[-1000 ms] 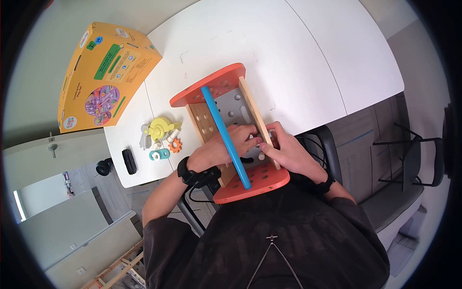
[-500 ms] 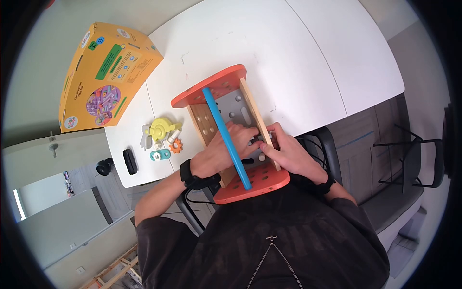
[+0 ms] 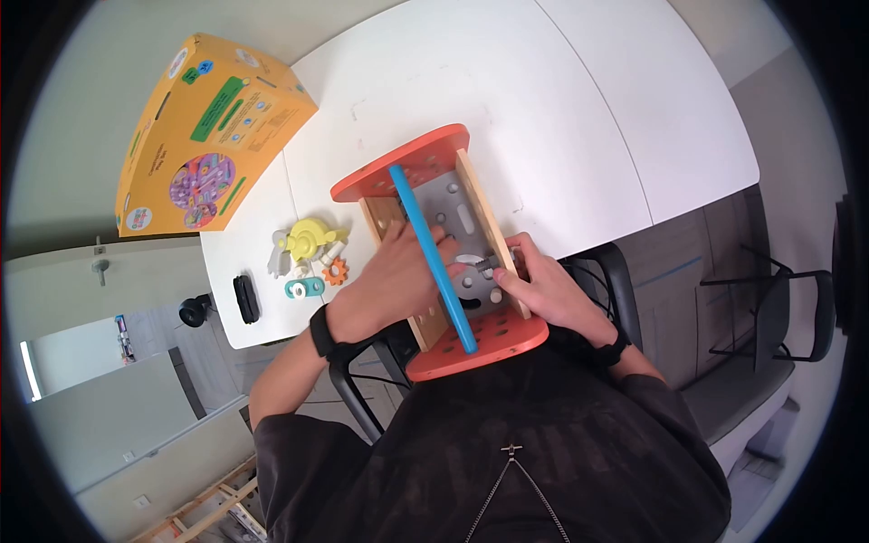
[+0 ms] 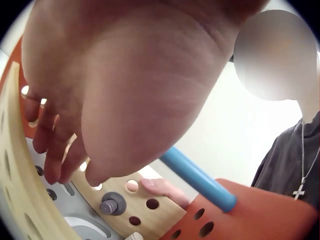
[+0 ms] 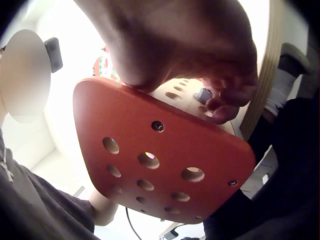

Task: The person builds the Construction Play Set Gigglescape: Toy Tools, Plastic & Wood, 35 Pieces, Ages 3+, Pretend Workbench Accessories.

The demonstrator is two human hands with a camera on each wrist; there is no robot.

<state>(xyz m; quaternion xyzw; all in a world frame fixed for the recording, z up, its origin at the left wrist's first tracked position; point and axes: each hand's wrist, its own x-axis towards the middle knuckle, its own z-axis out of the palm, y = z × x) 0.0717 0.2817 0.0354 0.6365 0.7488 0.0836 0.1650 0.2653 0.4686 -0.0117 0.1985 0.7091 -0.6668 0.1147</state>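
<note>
Probably to brace the bolt [image 4: 113, 204] in the side panel [image 4: 167, 216] of the toolbox [image 3: 435, 265], our right hand [image 3: 545, 285] curls outside; we cannot tell its fingers' grip. Our left hand [image 3: 387, 279], fingers loose and empty, hovers inside.

my toy toolbox [image 3: 475, 348] sitting upright at the table edge in front of me, orangey-red ends, holey wooden sides, grey slotted floor, blue rod handle across the top, dark grey bolt [image 3: 487, 264] poking sideways through the right wooden side, threaded end inward, grey collar [image 4: 120, 202] around it
</note>
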